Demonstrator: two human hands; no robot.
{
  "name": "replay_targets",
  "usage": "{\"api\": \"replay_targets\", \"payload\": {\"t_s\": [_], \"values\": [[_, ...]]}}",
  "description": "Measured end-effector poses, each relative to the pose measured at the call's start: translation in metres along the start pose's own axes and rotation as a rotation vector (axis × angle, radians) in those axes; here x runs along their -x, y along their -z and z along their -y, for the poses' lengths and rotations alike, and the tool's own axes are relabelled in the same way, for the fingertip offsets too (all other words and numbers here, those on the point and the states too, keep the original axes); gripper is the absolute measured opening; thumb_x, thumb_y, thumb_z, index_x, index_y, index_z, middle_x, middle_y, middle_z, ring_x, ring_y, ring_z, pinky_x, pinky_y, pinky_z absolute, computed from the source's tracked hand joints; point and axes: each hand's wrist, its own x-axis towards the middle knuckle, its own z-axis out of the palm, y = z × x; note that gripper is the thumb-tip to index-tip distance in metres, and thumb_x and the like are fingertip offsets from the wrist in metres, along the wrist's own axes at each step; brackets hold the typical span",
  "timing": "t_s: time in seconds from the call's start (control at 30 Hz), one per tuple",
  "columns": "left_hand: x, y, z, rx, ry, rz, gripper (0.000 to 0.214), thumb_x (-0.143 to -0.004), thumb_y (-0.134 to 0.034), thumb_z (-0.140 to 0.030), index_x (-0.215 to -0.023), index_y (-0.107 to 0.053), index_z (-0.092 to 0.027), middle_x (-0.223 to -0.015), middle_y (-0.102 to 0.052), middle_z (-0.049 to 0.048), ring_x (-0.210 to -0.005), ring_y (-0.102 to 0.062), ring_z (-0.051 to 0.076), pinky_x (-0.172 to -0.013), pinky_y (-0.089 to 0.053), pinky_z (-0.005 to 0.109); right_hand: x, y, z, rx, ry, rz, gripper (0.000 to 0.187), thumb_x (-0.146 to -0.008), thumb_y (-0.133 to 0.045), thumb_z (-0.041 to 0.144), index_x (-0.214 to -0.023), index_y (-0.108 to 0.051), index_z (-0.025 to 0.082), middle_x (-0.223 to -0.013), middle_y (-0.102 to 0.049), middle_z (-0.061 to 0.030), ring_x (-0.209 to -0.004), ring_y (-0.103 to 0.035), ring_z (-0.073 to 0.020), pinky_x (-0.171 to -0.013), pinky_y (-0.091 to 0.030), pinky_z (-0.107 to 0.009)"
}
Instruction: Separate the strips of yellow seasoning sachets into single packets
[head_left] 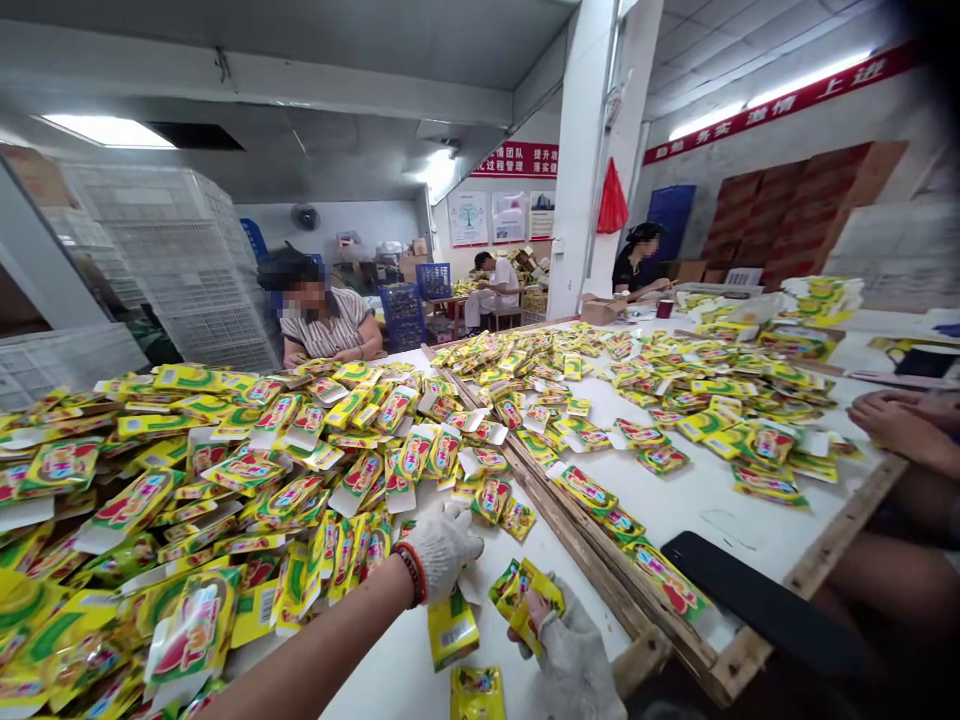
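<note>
My left hand (442, 548) wears a white knit glove and a red bead bracelet; it reaches into the edge of a big heap of yellow-green snack packets (225, 480), fingers curled onto one. My right hand (559, 640), in a grey fingerless glove, grips a small stack of packets (525, 592) just above the white table (675, 500). Two loose packets (452, 632) lie on the table between my hands.
A wooden rail (577, 540) splits the table; a second spread of packets (675, 390) lies beyond it. A black phone (750, 595) rests at the right edge. Another person's hands (900, 420) rest at the right. Seated workers (322, 320) sit farther back, with white crates (180, 260) behind.
</note>
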Motion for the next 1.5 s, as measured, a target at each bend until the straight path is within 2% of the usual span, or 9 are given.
{"api": "replay_targets", "payload": {"t_s": [0.23,0.37,0.5,0.67,0.9,1.03,1.17,1.37,1.5], "values": [[0.045,0.002,-0.014,0.062,0.281,-0.022,0.048,-0.062,-0.057,-0.022,-0.109,-0.052,-0.019,-0.098,-0.062,0.0086,-0.092,-0.057,0.028,-0.086,-0.044,0.043,0.000,0.003,0.012,0.141,0.037,-0.035,0.045,-0.065,-0.072,0.054,-0.086,-0.060,0.016,-0.059,-0.060,0.0000,-0.047,-0.051,-0.0127,-0.042,-0.035,-0.022],[0.069,-0.017,-0.042,0.169,0.540,-0.190,0.065,-0.055,-0.058,-0.017,-0.119,-0.047,-0.019,-0.123,-0.051,0.0116,-0.110,-0.048,0.029,-0.094,-0.039,0.039,0.010,-0.008,0.021,0.165,0.041,-0.012,0.044,-0.067,-0.072,0.052,-0.088,-0.059,0.016,-0.062,-0.060,-0.0002,-0.047,-0.051,-0.0121,-0.043,-0.036,-0.022],[0.079,-0.033,-0.066,0.277,0.633,-0.250,0.060,-0.054,-0.057,-0.013,-0.114,-0.052,-0.020,-0.123,-0.050,0.0106,-0.112,-0.045,0.029,-0.095,-0.038,0.038,0.017,-0.019,0.018,0.150,-0.005,0.016,0.046,-0.065,-0.071,0.053,-0.092,-0.062,0.017,-0.071,-0.063,-0.0018,-0.052,-0.053,-0.0136,-0.049,-0.045,-0.026],[0.083,-0.037,-0.071,0.374,0.642,-0.309,0.058,-0.056,-0.059,-0.012,-0.113,-0.056,-0.021,-0.119,-0.052,0.0078,-0.110,-0.046,0.026,-0.096,-0.037,0.035,0.012,-0.014,0.014,0.422,0.034,0.159,0.031,-0.074,-0.064,0.047,-0.082,-0.062,0.017,-0.069,-0.063,-0.0022,-0.064,-0.056,-0.0173,-0.056,-0.045,-0.026],[0.096,-0.046,-0.068,0.515,0.583,-0.292,0.063,-0.057,-0.060,-0.017,-0.119,-0.056,-0.026,-0.120,-0.052,0.0059,-0.111,-0.045,0.027,-0.097,-0.038,0.036,0.000,-0.009,0.040,0.803,0.064,0.422,0.016,-0.074,-0.059,0.029,-0.073,-0.064,0.014,-0.066,-0.063,-0.0019,-0.061,-0.051,-0.0140,-0.054,-0.038,-0.023],[0.097,-0.051,-0.073,0.549,0.591,-0.290,0.063,-0.056,-0.062,-0.017,-0.118,-0.057,-0.025,-0.120,-0.053,0.0061,-0.110,-0.045,0.027,-0.097,-0.039,0.035,-0.005,-0.020,0.049,1.054,0.153,0.388,0.009,-0.066,-0.066,0.024,-0.063,-0.065,0.015,-0.058,-0.059,-0.0004,-0.057,-0.045,-0.0129,-0.054,-0.031,-0.024],[0.095,-0.047,-0.076,0.548,0.636,-0.272,0.061,-0.054,-0.064,-0.018,-0.115,-0.058,-0.022,-0.122,-0.052,0.0066,-0.112,-0.044,0.027,-0.099,-0.037,0.035,0.000,-0.035,0.053,1.181,0.210,0.372,0.014,-0.074,-0.057,0.025,-0.069,-0.068,0.016,-0.068,-0.066,-0.0053,-0.062,-0.050,-0.0157,-0.059,-0.033,-0.026],[0.096,-0.037,-0.081,0.468,0.622,-0.245,0.054,-0.063,-0.063,-0.021,-0.116,-0.055,-0.025,-0.119,-0.052,0.0061,-0.106,-0.045,0.026,-0.093,-0.039,0.038,-0.004,-0.035,0.058,1.341,0.239,0.580,0.015,-0.076,-0.053,0.024,-0.070,-0.067,0.019,-0.070,-0.067,-0.0059,-0.065,-0.054,-0.0171,-0.060,-0.032,-0.026],[0.095,-0.041,-0.084,0.434,0.602,-0.285,0.053,-0.064,-0.062,-0.017,-0.116,-0.054,-0.025,-0.115,-0.052,0.0062,-0.104,-0.045,0.026,-0.092,-0.039,0.038,-0.009,-0.045,0.055,1.308,0.189,0.488,0.011,-0.066,-0.056,0.014,-0.058,-0.063,0.017,-0.064,-0.065,-0.0067,-0.068,-0.056,-0.0189,-0.065,-0.035,-0.027]]}}
